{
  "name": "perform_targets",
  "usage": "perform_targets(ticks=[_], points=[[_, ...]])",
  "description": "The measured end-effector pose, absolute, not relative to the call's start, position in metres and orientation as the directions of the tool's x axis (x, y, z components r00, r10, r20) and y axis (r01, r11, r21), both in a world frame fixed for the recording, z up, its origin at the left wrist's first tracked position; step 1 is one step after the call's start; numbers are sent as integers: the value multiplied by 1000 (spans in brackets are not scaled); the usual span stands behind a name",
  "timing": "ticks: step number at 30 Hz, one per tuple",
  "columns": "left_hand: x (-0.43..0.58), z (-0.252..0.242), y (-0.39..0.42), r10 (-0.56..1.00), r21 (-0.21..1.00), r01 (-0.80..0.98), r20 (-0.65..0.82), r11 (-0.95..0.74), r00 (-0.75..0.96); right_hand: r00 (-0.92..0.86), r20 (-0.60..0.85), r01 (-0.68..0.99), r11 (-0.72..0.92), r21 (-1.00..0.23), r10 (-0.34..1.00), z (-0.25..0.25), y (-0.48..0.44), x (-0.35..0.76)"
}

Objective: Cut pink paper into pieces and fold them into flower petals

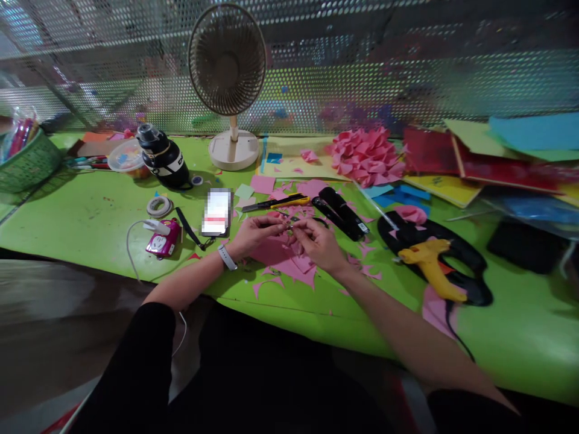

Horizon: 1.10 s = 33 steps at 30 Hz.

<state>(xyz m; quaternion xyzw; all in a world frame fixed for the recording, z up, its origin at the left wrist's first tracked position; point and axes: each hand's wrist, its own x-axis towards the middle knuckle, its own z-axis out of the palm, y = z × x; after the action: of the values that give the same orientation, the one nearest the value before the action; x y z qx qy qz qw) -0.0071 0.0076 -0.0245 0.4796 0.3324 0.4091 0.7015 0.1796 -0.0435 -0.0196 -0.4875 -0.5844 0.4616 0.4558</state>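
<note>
Left hand (256, 235) and right hand (319, 241) met fingertip to fingertip just above the green table (90, 217); both were pinched narrow on one small piece (287, 225) held between them, too small to tell what it was. Directly below lay pink paper sheets (289, 260) with cut pink scraps scattered around; a white band sat on the left wrist. Just beyond the hands: a yellow utility knife (275, 204) and a black stapler (344, 212). Left of the hands: a phone (217, 212), a tape roll (159, 206), a pink gadget (161, 238) and a black bottle (163, 158). To the right: a yellow glue gun (432, 265); further back a pink paper flower (366, 155) and a desk fan (227, 78).
</note>
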Motion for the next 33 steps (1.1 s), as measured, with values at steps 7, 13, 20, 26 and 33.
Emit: perform_targets(ticks=[7,13,20,26,33], points=[[-7,-21,6,898,954,-228,-78,193,433,-161,77,164,104,-981,984,-19,-45,179],[-8,-26,6,894,954,-240,-57,181,445,-136,56,148,76,-986,989,-18,-46,178],[-9,-29,5,898,966,-214,-38,146,437,-165,60,184,90,-979,984,-21,-45,179],[-9,-32,5,902,969,-208,-31,133,431,-226,74,243,130,-961,971,-20,-44,180],[-8,-36,3,901,975,-204,13,84,434,-282,67,272,147,-951,957,-22,-42,185]])
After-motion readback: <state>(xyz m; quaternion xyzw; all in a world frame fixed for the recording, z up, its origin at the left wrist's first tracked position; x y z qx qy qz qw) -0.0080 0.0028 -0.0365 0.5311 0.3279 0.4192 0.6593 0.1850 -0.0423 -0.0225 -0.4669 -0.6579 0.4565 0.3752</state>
